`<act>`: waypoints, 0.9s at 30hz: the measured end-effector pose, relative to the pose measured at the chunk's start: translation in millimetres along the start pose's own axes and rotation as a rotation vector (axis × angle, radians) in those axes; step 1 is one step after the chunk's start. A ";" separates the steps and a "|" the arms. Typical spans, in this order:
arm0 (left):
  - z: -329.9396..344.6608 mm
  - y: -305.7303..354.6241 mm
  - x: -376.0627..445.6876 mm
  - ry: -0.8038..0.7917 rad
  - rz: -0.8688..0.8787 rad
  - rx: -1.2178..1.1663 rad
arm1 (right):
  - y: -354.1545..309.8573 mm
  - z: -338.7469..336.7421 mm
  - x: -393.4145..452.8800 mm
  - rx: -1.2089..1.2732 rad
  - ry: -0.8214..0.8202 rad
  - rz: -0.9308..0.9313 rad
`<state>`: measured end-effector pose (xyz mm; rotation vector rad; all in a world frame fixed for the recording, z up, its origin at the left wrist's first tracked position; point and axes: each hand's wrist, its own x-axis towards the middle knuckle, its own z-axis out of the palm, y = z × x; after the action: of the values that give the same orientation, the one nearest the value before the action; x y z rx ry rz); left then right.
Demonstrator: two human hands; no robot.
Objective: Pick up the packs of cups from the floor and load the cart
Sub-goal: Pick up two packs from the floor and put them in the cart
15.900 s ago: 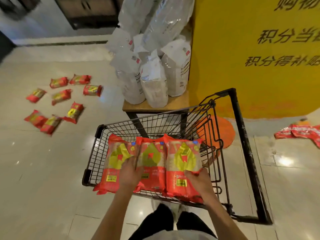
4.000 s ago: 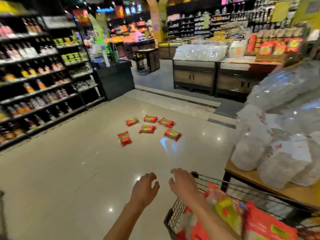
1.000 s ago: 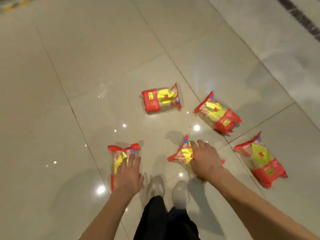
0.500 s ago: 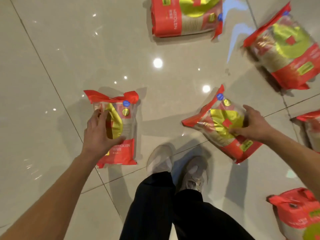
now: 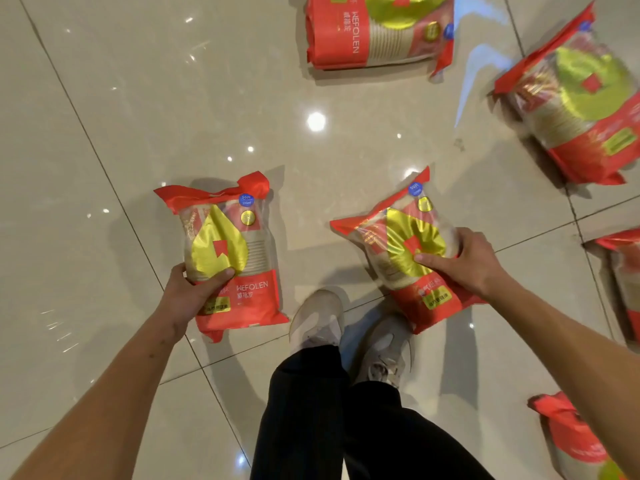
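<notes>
A glossy beige tiled floor [image 5: 104, 133] fills the view, crossed by dark grout lines and dotted with light glare. The person's legs in black trousers [image 5: 339, 410] rise from the bottom edge, ending in two pale shoes [image 5: 318, 323] set close together; these shoes serve as the landmark. Both bare forearms reach down, one on each side of the shoes. Six red-and-gold packs of cups show. The top pack [image 5: 377, 29] lies on the floor well beyond the shoes, cut by the upper edge. The far-right pack [image 5: 581, 109] lies beyond and right of the shoes, blurred. The left pack [image 5: 228, 258] sits just left of the shoes, printed face up, gripped at its near left edge by the left hand [image 5: 188, 296], thumb curled over the front. The right pack [image 5: 405, 251] sits just beyond and right of the shoes, tilted, its red top pointing left; the right hand [image 5: 467, 261] clamps round its right side, thumb pressed on the gold patch. Whether either held pack touches the floor cannot be told. An edge pack [image 5: 623, 278] shows partly at the right border, and a corner pack [image 5: 575, 441] lies right of the legs near the bottom.
</notes>
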<state>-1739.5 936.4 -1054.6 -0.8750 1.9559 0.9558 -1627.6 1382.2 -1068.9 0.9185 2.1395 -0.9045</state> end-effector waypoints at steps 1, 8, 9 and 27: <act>1.1 0.6 0.1 -0.022 0.003 0.004 | -3.8 -0.2 1.7 -0.022 -0.011 -0.006; 14.1 16.3 -32.0 0.038 0.054 -0.080 | -26.3 -7.9 -17.9 -0.153 0.066 -0.075; 15.5 20.7 -41.3 0.039 0.072 -0.084 | -33.4 -10.5 -26.1 -0.157 0.087 -0.086; -119.5 223.8 -436.3 -0.091 0.290 -0.190 | -218.3 -242.2 -383.3 0.771 0.163 0.042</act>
<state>-1760.9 1047.0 -562.6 -0.6464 1.9703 1.3439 -1651.9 1323.2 -569.8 1.4298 1.8850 -1.7357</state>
